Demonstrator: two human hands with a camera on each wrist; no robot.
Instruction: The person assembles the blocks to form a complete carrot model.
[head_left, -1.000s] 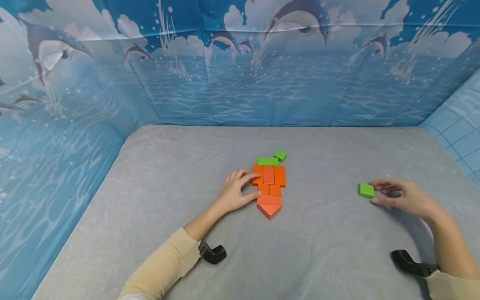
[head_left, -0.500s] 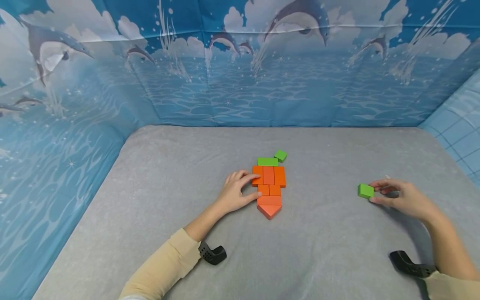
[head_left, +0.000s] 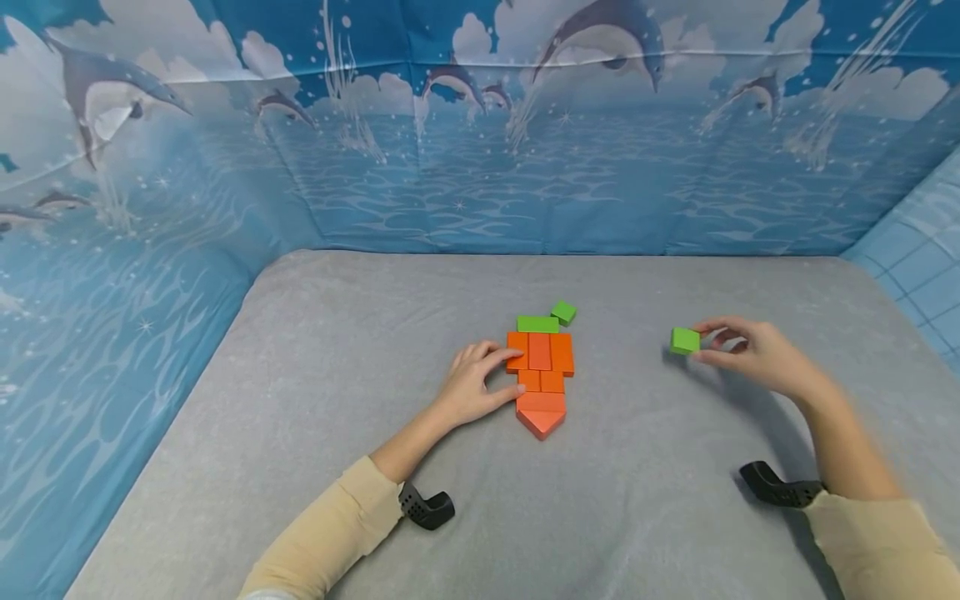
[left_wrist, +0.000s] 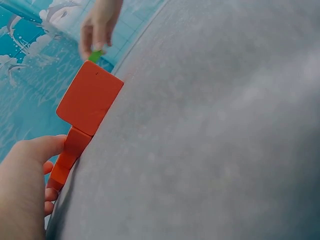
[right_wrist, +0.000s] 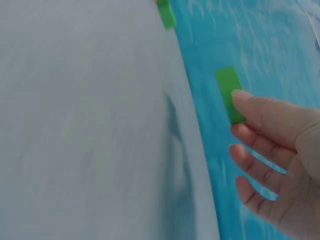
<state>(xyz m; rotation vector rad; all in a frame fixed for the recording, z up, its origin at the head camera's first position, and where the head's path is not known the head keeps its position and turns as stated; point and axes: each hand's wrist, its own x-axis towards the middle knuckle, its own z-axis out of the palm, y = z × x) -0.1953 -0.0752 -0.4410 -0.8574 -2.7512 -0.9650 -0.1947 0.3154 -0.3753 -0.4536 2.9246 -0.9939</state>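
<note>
My right hand pinches a green block between thumb and fingertips. A shadow on the cloth lies below the block, which hangs clear of it in the right wrist view. My left hand rests at the left side of flat-laid orange blocks, index fingertip on the left upright block and thumb at the smaller blocks below. A red-orange triangular block points toward me at the near end. At the far end lies a long green block, with a tilted small green block at its right corner.
Grey cloth covers the table. A blue dolphin-print curtain stands behind and along the left, with a tile-patterned one at right. Black wrist mounts project from both sleeves.
My right hand has lifted the green block off the cloth and carried it left and away from me, toward the arranged blocks. The left hand stays in place.
</note>
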